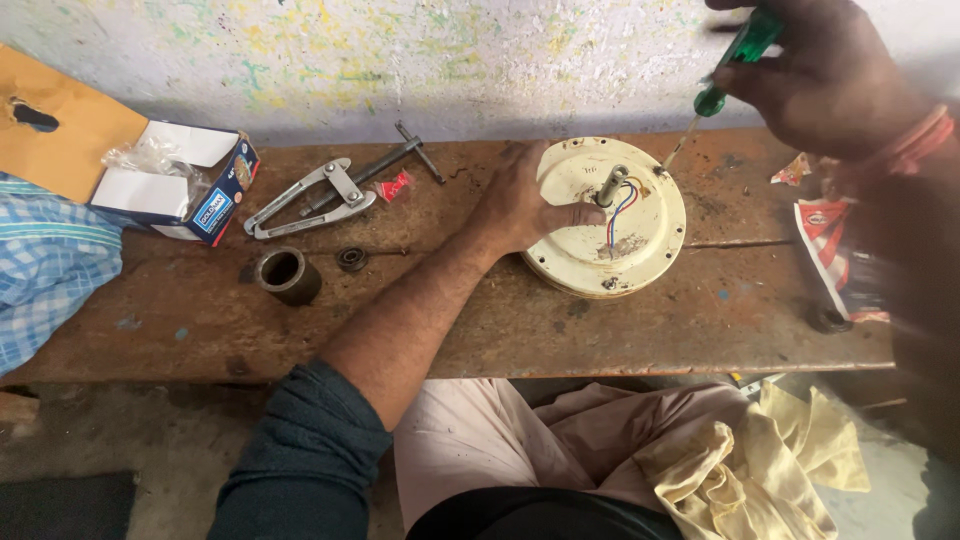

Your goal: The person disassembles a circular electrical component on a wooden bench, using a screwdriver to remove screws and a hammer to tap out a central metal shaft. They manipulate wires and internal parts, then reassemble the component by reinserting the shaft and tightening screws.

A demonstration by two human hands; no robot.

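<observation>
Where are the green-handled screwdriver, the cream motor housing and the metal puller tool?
green-handled screwdriver (pixel 738 58), head view, on its handle.
cream motor housing (pixel 640 245), head view, on its top face.
metal puller tool (pixel 320 195), head view, on its arms.

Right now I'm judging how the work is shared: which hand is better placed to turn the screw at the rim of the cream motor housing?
The right hand, probably. It grips the green screwdriver, whose tip meets the cream motor housing at its rim, while the left hand lies flat on the housing's left side.
</observation>
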